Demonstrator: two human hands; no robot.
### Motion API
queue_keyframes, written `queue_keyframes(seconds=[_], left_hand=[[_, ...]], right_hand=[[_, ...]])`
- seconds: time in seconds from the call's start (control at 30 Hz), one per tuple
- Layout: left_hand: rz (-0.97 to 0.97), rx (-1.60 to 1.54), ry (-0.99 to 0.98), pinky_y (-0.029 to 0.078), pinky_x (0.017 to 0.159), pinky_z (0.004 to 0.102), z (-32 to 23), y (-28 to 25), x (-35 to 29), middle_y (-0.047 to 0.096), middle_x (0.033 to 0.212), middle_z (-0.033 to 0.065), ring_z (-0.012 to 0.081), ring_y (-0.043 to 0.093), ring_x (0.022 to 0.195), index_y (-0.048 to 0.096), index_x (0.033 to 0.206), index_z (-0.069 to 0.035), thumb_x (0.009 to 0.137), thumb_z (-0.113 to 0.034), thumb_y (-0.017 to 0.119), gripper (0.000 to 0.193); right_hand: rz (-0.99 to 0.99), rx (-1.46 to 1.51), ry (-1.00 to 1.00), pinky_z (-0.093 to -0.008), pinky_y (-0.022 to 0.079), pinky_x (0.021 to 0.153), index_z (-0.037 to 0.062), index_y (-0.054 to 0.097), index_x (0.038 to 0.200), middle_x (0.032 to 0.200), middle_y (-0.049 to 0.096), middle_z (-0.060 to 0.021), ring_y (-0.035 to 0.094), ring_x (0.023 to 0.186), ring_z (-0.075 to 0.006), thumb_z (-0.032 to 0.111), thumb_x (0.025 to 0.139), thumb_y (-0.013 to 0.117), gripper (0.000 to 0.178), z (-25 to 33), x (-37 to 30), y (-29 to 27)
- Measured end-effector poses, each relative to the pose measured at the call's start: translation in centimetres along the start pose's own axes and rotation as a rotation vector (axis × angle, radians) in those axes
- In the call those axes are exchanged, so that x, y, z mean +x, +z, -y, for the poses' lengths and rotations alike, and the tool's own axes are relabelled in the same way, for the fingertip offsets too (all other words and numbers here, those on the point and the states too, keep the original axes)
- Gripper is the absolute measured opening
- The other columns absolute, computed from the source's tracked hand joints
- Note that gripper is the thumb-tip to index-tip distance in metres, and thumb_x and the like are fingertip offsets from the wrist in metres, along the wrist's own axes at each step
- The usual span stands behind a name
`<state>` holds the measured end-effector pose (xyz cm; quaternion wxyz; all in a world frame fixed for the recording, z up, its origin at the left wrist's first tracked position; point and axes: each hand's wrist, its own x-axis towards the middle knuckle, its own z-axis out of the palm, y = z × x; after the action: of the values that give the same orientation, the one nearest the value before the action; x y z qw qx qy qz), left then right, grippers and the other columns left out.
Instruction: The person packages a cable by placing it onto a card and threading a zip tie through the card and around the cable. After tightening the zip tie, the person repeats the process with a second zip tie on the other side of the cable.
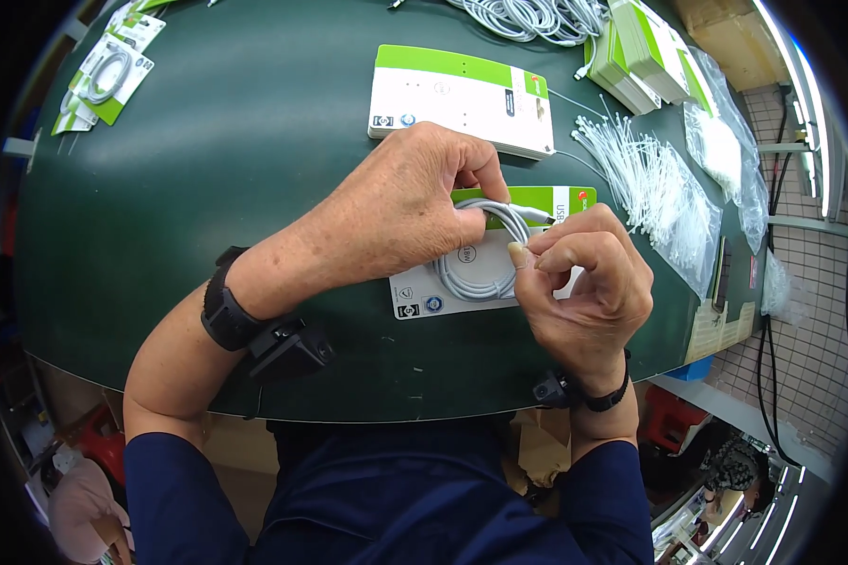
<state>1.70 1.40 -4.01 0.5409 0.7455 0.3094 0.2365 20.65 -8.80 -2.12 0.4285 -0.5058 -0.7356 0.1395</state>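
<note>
A white charging cable (481,290), wound into a coil, lies over a white and green packaging card (411,284) on the table in front of me. My left hand (422,193) reaches across from the left, thumb and forefinger pinching the top of the coil near a cable plug (535,215). At the coil's right side, my right hand (589,282) is closed, with thumb and forefinger pressed together. Whatever sits between those fingertips is too small to make out. Both hands partly cover the card.
Just beyond lies a stack of similar cards (443,99). To the right, white cable ties (636,169) spill from a clear bag. Farther back are loose cables (537,17) and stacked green-and-white packs (622,61). Carded cables (108,75) lie at far left on the green table (207,113).
</note>
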Motion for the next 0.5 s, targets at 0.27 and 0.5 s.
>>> queue_keyframes(seconds=[0.27, 0.5], left_hand=[[-0.01, -0.003, 0.022, 0.055, 0.079, 0.0272, 0.15, 0.1, 0.05, 0.074, 0.085, 0.0071, 0.01, 0.066, 0.081, 0.074, 0.095, 0.004, 0.079, 0.001, 0.066, 0.017], [-0.017, -0.029, 0.016, 0.055, 0.079, 0.0274, 0.59, 0.36, 0.1, 0.074, 0.085, 0.0066, 0.0101, 0.066, 0.081, 0.074, 0.094, 0.004, 0.079, 0.001, 0.067, 0.017]], right_hand=[[0.031, 0.088, 0.073, -0.0189, 0.041, 0.052, 0.004, 0.057, 0.082, 0.084, 0.065, -0.0082, 0.052, 0.062, -0.0042, -0.014, 0.075, 0.079, 0.029, -0.45, 0.1, -0.28], [-0.002, -0.023, -0.017, -0.0197, 0.041, 0.051, 0.005, 0.057, 0.08, 0.083, 0.066, -0.0075, 0.052, 0.059, -0.0046, -0.013, 0.075, 0.08, 0.029, -0.09, 0.22, -0.05]])
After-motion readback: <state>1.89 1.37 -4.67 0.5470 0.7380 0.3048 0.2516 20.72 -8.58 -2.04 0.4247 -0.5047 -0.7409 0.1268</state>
